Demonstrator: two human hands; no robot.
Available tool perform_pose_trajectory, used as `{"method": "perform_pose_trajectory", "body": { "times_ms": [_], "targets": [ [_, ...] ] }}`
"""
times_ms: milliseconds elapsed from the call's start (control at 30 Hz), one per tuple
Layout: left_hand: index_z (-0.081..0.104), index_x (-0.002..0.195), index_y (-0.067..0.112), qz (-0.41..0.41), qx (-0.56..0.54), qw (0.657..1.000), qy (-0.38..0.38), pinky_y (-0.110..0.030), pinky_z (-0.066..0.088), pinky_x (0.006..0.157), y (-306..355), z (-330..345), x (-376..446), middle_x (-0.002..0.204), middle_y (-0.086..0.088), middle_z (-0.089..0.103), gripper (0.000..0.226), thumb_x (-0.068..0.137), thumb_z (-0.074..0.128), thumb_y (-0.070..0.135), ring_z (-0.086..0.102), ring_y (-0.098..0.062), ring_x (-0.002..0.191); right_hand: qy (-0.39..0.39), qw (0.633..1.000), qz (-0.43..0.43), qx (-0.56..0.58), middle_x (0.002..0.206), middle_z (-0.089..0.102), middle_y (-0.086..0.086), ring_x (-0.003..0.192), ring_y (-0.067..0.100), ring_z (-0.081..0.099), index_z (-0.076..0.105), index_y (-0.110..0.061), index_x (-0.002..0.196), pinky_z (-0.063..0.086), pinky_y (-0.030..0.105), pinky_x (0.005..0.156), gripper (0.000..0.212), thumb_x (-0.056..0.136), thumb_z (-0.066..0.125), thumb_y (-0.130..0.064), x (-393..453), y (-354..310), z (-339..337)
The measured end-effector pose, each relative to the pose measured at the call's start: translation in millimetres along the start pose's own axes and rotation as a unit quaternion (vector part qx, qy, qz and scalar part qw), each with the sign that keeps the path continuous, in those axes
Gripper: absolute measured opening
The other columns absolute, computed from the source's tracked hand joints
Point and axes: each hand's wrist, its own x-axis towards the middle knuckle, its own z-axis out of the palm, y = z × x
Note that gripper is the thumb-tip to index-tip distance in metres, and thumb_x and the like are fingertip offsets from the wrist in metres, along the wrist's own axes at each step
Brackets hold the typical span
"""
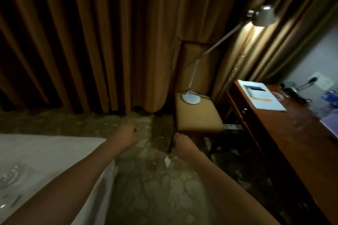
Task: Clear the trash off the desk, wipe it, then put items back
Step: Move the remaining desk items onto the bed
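Dim room, desk point(285, 129) clutter blurred

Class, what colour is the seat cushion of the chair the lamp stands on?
Tan-yellow, on the chair under the lamp; seen in the head view.

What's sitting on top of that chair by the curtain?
A lit desk lamp stands with its round base on the chair seat's back corner. The right hand covers part of the seat's front corner.
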Motion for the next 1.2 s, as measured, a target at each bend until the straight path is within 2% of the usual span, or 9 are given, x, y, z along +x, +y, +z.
{"method": "perform_pose_trajectory", "body": {
  "times_ms": [200,400,567,633,700,867,967,1100,1200],
  "targets": [
    [0.059,0.111,0.010,0.080,0.054,0.995,-0.015,-0.025,0.044,0.074,126.5,37.9,53.3,0.108,-0.007,0.062,0.029,0.088,0.061,0.027,0.058,-0.019,0.096,0.049,0.997,0.055,0.034,0.123,0.054,0.017,0.112,0.032,0.051,0.049,-0.002,0.121,0.043,0.035,0.087,0.033,0.092,0.054,-0.016,-12.9,118.2,-47.8],
    [0.064,0.100,0.012,0.162,0.093,0.981,-0.061,-0.029,0.047,0.076,231.4,92.5,106.1,0.104,-0.008,0.065,0.022,0.085,0.062,0.028,0.061,-0.021,0.094,0.086,0.981,0.133,0.110,0.120,0.058,0.015,0.112,0.032,0.054,0.051,-0.004,0.119,0.045,0.036,0.087,0.037,0.087,0.061,-0.019,-30.5,216.2,-73.5],
    [0.058,0.113,0.011,0.255,0.111,0.954,-0.111,-0.027,0.043,0.080,318.9,138.8,163.5,0.110,-0.008,0.061,0.030,0.089,0.058,0.029,0.056,-0.022,0.100,0.112,0.962,0.199,0.147,0.108,0.056,0.010,0.092,0.022,0.052,0.050,-0.012,0.100,0.042,0.032,0.073,0.017,0.089,0.060,-0.018,-42.2,297.5,-89.6],
    [0.058,0.101,0.015,0.304,0.109,0.939,-0.117,-0.028,0.040,0.075,356.3,157.4,184.5,0.099,-0.007,0.060,0.019,0.088,0.059,0.029,0.057,-0.023,0.094,0.131,0.949,0.236,0.165,0.102,0.055,0.004,0.091,0.020,0.053,0.051,-0.014,0.102,0.045,0.026,0.069,0.017,0.089,0.061,-0.018,-42.2,333.4,-97.5],
    [0.057,0.093,0.015,0.343,0.114,0.925,-0.119,-0.027,0.038,0.070,396.0,173.8,209.1,0.093,-0.006,0.058,0.014,0.086,0.059,0.027,0.057,-0.023,0.092,0.153,0.932,0.276,0.179,0.093,0.050,-0.003,0.085,0.016,0.050,0.049,-0.017,0.099,0.038,0.019,0.059,0.017,0.089,0.062,-0.019,-40.5,367.8,-110.5],
    [0.058,0.090,0.016,0.421,0.141,0.883,-0.152,-0.026,0.041,0.069,492.1,204.6,256.6,0.096,-0.004,0.058,0.015,0.085,0.063,0.029,0.056,-0.017,0.089,0.198,0.874,0.382,0.225,0.118,0.054,0.005,0.099,0.018,0.054,0.051,-0.012,0.119,0.046,0.024,0.078,0.033,0.090,0.062,-0.024,-47.1,438.7,-125.9],
    [0.059,0.097,0.013,0.439,0.161,0.863,-0.191,-0.030,0.049,0.076,535.4,236.0,260.3,0.100,-0.004,0.060,0.023,0.085,0.064,0.033,0.057,-0.017,0.089,0.201,0.832,0.442,0.268,0.124,0.054,0.005,0.108,0.017,0.055,0.050,-0.012,0.123,0.050,0.027,0.090,0.037,0.090,0.062,-0.022,-63.2,468.9,-113.4],
    [0.055,0.119,0.012,0.496,0.223,0.800,-0.252,-0.027,0.045,0.083,591.6,296.2,247.4,0.120,-0.006,0.055,0.036,0.091,0.059,0.033,0.056,-0.019,0.105,0.201,0.787,0.509,0.285,0.123,0.055,0.006,0.107,0.019,0.055,0.051,-0.012,0.122,0.050,0.030,0.091,0.039,0.089,0.064,-0.028,-91.8,515.5,-93.2],
    [0.054,0.121,0.014,0.518,0.241,0.773,-0.274,-0.026,0.047,0.085,638.8,338.3,233.4,0.122,-0.005,0.052,0.035,0.092,0.058,0.032,0.054,-0.018,0.105,0.211,0.762,0.537,0.293,0.121,0.054,0.006,0.104,0.019,0.055,0.051,-0.012,0.121,0.050,0.030,0.088,0.038,0.089,0.064,-0.028,-114.1,559.8,-87.3]
  ]
}}
